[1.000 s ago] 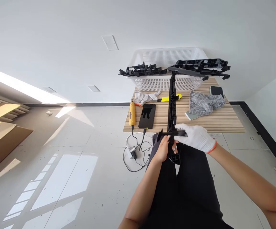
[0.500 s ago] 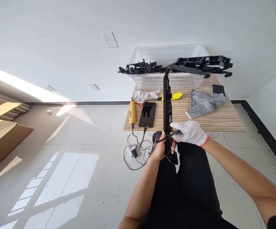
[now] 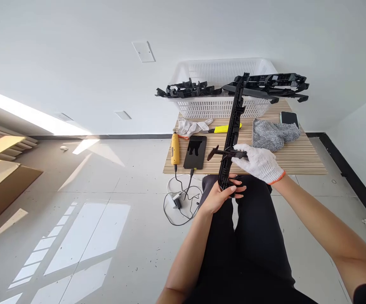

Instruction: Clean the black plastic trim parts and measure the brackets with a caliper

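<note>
My bare left hand [image 3: 217, 198] is closed around the near end of a long, narrow black plastic part [image 3: 233, 120]. The ribbed part slants up and away over the table, its far end overlapping the black parts at the basket. In a white knit glove with an orange cuff, my right hand [image 3: 260, 164] grips a short dark piece with a hooked, forked end [image 3: 215, 153]. That piece lies crosswise over the long part; I cannot tell its exact kind, nor whether it is attached.
A white slatted basket [image 3: 220, 110] on the wooden table [image 3: 296, 164] carries several black plastic parts [image 3: 271, 86]. Nearer lie a yellow tool [image 3: 175, 150], a black tablet [image 3: 195, 152], a yellow-handled knife [image 3: 222, 129], gloves [image 3: 193, 127], a grey cloth [image 3: 274, 135] and a phone [image 3: 288, 118]. Cables [image 3: 179, 207] lie on the floor.
The long part has tilted rightward and risen away from my lap. My left hand has shifted to its near end, fingers now showing. My right hand has moved slightly up and right with the dark piece.
</note>
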`<state>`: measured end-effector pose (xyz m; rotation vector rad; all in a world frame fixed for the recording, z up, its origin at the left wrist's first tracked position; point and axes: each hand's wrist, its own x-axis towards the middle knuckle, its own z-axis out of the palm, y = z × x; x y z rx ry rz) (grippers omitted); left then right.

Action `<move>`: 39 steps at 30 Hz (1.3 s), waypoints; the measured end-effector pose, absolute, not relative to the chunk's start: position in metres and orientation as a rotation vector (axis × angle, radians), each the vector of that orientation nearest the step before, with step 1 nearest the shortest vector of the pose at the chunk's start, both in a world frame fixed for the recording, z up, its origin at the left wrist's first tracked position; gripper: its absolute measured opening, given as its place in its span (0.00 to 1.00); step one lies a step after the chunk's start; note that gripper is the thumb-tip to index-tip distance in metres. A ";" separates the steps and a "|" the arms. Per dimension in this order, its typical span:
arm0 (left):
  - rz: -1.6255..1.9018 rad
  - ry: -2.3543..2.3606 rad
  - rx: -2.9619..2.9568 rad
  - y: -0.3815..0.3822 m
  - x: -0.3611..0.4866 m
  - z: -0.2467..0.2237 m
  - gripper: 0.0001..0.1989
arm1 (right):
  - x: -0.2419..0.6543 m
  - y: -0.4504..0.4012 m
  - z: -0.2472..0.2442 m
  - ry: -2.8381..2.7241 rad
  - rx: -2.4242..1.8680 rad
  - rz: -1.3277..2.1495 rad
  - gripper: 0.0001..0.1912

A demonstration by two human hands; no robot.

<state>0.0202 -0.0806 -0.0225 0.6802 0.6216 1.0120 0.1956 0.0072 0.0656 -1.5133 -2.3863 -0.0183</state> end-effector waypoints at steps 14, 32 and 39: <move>0.986 0.666 0.781 -0.079 0.024 -0.026 0.25 | 0.216 -0.028 0.089 -2.464 -1.978 -0.280 0.39; 0.978 0.705 0.859 -0.081 0.025 -0.022 0.22 | 0.210 -0.019 0.087 -2.671 -1.908 -0.271 0.30; 0.981 0.701 0.856 -0.082 0.025 -0.022 0.22 | 0.206 -0.024 0.090 -2.638 -1.944 -0.252 0.30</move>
